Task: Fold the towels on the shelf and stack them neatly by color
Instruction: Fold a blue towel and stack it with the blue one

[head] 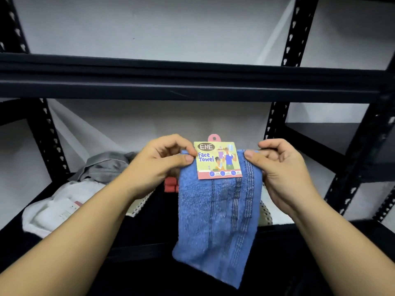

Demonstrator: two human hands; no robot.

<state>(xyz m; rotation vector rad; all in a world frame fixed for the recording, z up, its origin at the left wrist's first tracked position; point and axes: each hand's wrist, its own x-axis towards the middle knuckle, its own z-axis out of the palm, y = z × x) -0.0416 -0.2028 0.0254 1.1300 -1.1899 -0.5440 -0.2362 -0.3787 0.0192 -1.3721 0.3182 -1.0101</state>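
blue face towel, labelled card at its top edge, is pinched at the upper corners by left hand and right hand and hung before the black shelf; behind it are seen a white towel and grey towel.

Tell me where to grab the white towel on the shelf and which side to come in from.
Probably the near, front edge of the white towel, reaching in from the front. It lies crumpled low at the shelf's left, with the grey cloth behind it, so the front edge is the most open. Both hands are busy with the blue towel.
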